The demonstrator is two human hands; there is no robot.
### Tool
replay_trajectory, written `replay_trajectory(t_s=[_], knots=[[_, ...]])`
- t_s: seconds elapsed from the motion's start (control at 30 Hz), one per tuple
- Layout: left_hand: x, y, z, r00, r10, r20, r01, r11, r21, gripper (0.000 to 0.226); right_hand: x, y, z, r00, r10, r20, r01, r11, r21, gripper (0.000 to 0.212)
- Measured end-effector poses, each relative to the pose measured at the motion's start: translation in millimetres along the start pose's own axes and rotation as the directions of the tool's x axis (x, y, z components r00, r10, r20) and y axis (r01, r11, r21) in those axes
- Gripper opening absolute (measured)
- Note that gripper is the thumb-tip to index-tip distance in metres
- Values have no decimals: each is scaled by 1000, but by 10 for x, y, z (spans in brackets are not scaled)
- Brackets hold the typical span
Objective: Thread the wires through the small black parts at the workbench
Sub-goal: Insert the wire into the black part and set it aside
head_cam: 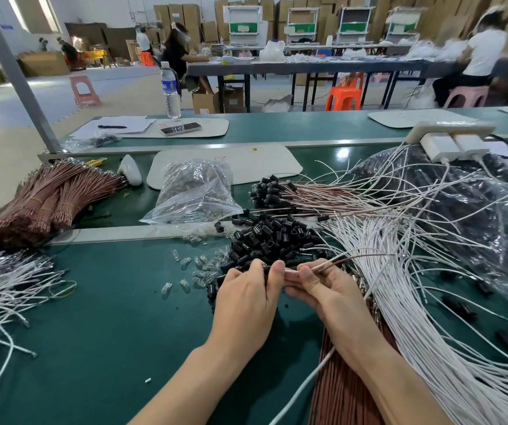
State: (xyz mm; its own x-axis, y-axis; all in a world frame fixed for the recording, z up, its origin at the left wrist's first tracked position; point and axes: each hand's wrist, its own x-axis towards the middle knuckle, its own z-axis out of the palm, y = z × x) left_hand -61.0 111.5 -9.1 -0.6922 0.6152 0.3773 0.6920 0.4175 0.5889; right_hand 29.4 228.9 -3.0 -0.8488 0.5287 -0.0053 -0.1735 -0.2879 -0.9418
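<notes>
My left hand (246,299) pinches a small black part (266,267) between thumb and fingers at the near edge of a heap of loose black parts (274,237). My right hand (317,286) pinches a pair of wires (347,259), one white and one brown, whose ends point left toward that part. The wire tips between the two thumbs are mostly hidden. Finished wires with black parts on them (280,191) lie behind the heap.
Loose white wires (415,302) fan out on the right and brown wires (347,391) lie under my right forearm. More white wires (4,289) and brown bundles (47,204) sit left. Clear small parts (197,268), a plastic bag (197,194) and chargers (452,145) are nearby.
</notes>
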Motion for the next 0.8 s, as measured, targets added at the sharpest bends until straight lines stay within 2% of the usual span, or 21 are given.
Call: replay_trajectory(t_s=[0.1, 0.2, 0.3, 0.43, 0.6, 0.7, 0.8], knots=[[-1, -21, 10, 1000, 14, 6, -14, 1000, -4, 47, -5, -2, -7, 1000, 9, 9, -9, 1000, 10, 34], [-15, -28, 27, 999, 4, -35, -6, 999, -50, 54, -7, -13, 10, 1000, 8, 22, -9, 997, 70, 36], [-29, -60, 26, 994, -42, -105, 21, 981, -193, 47, 14, -36, 38, 1000, 1, 16, -3, 990, 143, 33], [2, -128, -40, 960, -163, -230, 45, 895, -444, 38, 19, -98, -16, 994, -11, -108, 38, 967, 250, 19], [44, -95, -199, 978, -70, -195, -34, 876, -481, 26, -2, -201, -59, 993, -22, -117, 60, 940, 335, 17], [128, -101, -365, 969, -107, -221, -31, 839, -543, 14, 3, -342, -128, 990, -48, -134, 95, 921, 377, 18], [265, -117, -530, 955, -194, -223, 6, 766, -642, 9, 53, -605, -227, 981, -106, -163, 154, 935, 319, 19]])
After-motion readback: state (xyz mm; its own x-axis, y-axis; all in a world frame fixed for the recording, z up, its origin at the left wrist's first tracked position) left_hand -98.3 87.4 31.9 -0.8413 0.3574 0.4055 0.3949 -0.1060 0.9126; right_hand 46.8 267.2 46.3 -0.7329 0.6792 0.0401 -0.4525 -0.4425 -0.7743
